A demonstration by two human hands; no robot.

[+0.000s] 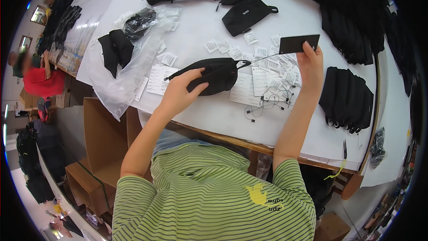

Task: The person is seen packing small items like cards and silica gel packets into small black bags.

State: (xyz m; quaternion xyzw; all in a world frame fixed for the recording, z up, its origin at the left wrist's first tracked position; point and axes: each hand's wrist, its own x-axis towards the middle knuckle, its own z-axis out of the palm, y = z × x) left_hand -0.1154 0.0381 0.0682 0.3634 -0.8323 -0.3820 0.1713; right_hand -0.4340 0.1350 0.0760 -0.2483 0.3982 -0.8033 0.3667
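A small black zippered pouch (218, 76) lies on the white table in front of me. My left hand (183, 90) grips its left part, the thumb and fingers pressed against the fabric. From the loop at the pouch's right end a thin cord (265, 58) runs up to a black rectangular hang tag (296, 43). My right hand (310, 58) pinches that tag at its right side, raised above the table. Beneath and around the pouch lie white printed paper tags (243, 88) and several thin black tag strings (267, 100).
More black pouches (247, 15) lie at the far side. A row of stacked black pouches (346, 98) stands at the right. Clear plastic bags (138, 58) cover the left part of the table. Cardboard boxes (104, 136) stand below its left edge. A person in red (43, 80) works further left.
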